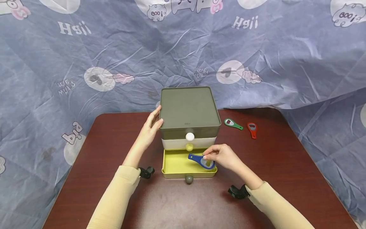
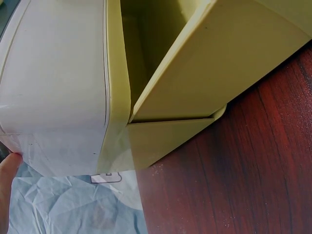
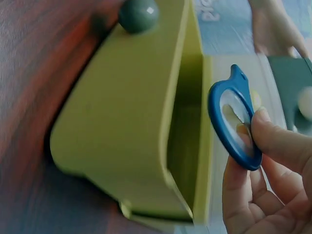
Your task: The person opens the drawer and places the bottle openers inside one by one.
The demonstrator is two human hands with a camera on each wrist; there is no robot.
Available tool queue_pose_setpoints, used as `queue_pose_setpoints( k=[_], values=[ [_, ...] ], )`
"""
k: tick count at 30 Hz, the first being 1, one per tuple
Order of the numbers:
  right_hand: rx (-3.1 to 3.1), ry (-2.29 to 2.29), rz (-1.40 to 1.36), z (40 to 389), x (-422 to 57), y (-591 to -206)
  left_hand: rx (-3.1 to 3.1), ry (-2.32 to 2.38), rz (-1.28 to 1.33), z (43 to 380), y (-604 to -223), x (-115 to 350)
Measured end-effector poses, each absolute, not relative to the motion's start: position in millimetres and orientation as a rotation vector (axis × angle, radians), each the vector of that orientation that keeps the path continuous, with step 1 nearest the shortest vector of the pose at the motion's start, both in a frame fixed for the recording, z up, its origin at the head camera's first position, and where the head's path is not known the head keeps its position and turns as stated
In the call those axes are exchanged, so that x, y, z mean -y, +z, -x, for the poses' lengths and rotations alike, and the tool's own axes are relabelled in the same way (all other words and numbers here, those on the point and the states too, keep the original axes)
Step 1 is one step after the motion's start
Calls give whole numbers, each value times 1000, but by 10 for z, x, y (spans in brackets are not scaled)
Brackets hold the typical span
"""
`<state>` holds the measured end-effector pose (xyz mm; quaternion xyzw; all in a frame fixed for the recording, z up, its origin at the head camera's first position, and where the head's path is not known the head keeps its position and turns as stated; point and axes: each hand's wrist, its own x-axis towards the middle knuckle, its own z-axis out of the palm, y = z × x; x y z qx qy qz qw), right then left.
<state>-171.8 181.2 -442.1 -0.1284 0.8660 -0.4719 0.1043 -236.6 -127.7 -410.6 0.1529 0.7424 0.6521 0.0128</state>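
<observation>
My right hand (image 1: 224, 156) pinches a blue bottle opener (image 1: 200, 161) between thumb and fingers, above the pulled-out bottom drawer (image 1: 175, 160). The right wrist view shows the bottle opener (image 3: 219, 114) tilted beside the yellow drawer (image 3: 117, 112), apart from its wall. The small drawer cabinet (image 1: 188, 108) has a dark green top, and its white and green upper drawers are closed. My left hand (image 1: 148, 132) rests against the cabinet's left side, fingers extended along it and the thumb near the front left corner of the top. Only a finger of it (image 2: 7, 180) appears in the left wrist view.
To the right of the cabinet, a green bottle opener (image 1: 236, 126) and a red bottle opener (image 1: 252, 129) lie on the dark red wooden table (image 1: 274, 159). A blue-grey printed cloth (image 1: 183, 47) hangs behind the table. The open drawer's round knob (image 1: 189, 179) projects toward me.
</observation>
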Motion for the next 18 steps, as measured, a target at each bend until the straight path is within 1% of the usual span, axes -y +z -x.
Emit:
queue_pose_setpoints(
  k=[9,18],
  values=[
    [-2627,-1251,495,1705,-1471,-4621,-2321,2002,-467,2358,-4115,1286],
    [-2716,-1037,607,1710,-1372,-4758,-2317,2008,-478,2367,-4108,1281]
  ],
)
